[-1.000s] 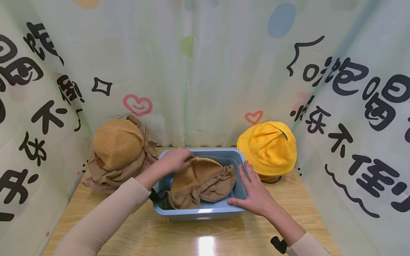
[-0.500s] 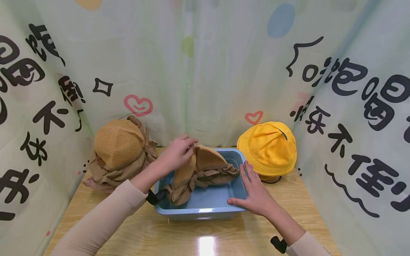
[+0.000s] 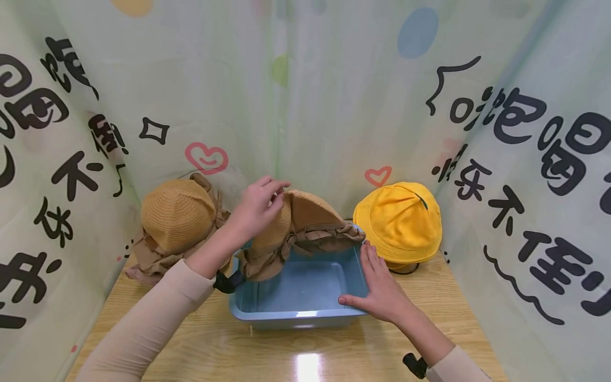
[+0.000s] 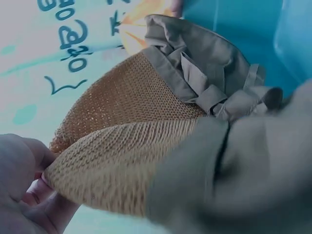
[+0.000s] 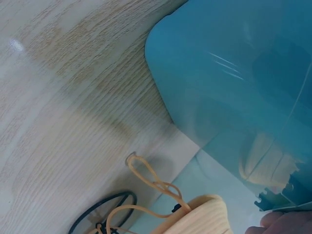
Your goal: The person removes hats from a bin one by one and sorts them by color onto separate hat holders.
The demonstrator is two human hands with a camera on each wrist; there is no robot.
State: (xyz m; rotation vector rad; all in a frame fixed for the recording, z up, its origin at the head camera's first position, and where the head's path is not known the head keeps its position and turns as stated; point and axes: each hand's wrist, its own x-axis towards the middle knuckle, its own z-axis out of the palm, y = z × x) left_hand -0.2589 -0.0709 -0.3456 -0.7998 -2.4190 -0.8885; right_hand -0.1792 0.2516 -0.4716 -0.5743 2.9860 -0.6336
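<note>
My left hand (image 3: 260,207) pinches the crown of a tan woven sun hat (image 3: 312,209) with a brown ruffled fabric brim. The hat hangs folded over the back of a blue plastic bin (image 3: 298,314), its brim drooping at the rear rim. In the left wrist view, thumb and fingers meet at the tip of the woven crown (image 4: 112,165). My right hand (image 3: 382,286) rests on the bin's right rim with fingers spread and straight. Only a few fingertips of that hand show in the right wrist view, by the bin wall (image 5: 219,73).
At the back left sits another tan woven hat (image 3: 176,212) with a brown brim, on more brown fabric. A yellow bucket hat (image 3: 398,220) stands just right of the bin, with cords beneath it. A printed curtain (image 3: 315,106) encloses the wooden table (image 3: 238,353).
The left hand has lifted the woven hat up and back out of the bin, baring the bin's floor. The right hand has stayed on the rim.
</note>
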